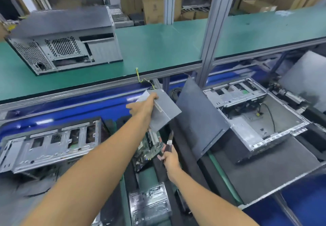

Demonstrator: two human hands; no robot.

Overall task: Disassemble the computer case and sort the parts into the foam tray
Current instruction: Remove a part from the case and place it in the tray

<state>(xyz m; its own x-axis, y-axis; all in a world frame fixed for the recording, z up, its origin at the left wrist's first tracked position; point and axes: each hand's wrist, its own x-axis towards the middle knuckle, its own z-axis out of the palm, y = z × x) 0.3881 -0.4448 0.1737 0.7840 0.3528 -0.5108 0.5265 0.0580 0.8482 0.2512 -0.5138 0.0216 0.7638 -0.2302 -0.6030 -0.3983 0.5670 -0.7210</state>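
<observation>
Open case (254, 114) right of both hands: gutted, some wires left. Left hand (143, 105) grips power supply (163, 110) in the air, not yet placed. Circuit board (150, 145) already lies below it. Right hand (170, 157) holds cutters (169, 142) beside the board.

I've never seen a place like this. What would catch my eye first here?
Probably the left hand in the middle, gripping a grey metal box with wires trailing. Just below, the right hand holds pliers over a circuit board. An open case lies at right, a closed one on the green shelf.
</observation>
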